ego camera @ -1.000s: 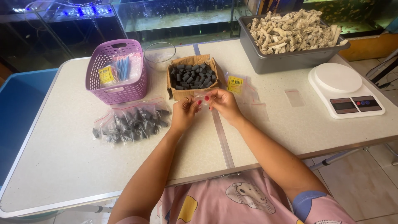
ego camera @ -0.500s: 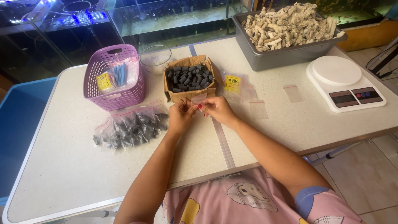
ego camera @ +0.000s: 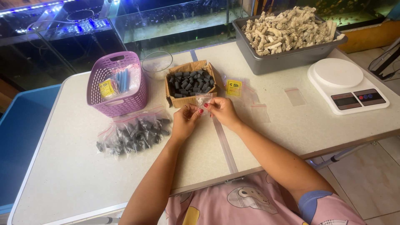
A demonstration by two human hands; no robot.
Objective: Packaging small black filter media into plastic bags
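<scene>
between the two hands, just in front of the cardboard box (ego camera: 191, 82), a small clear bag (ego camera: 203, 99) is held up off the table (ego camera: 62, 166). left hand (ego camera: 185, 119) pinches its near edge with the fingertips, and right hand (ego camera: 221, 110) grips the other side the same way, both closed on the thin plastic. what the bag holds, if anything, is too small to tell.

the film looks slippery and the grip is only at the fingertips, so i judge the bag could slide out of one hand and drop onto the table, or fold shut at its mouth. the box right behind the knuckles is full of short dark tubes (ego camera: 192, 81), and a forward nudge of either hand could tip pieces over its torn wall.

to the left lies a heap of filled bags (ego camera: 132, 131) of the same dark pieces, close to the left forearm, where an elbow sweep could push them toward the table edge. loose empty bags (ego camera: 296, 96) and a yellow label (ego camera: 233, 88) lie to the right, light enough to scatter. further out stand a purple basket (ego camera: 118, 79), a glass bowl (ego camera: 157, 63), a grey tub (ego camera: 283, 58) of pale rubble and a white scale (ego camera: 346, 84), all well apart from the hands.
</scene>
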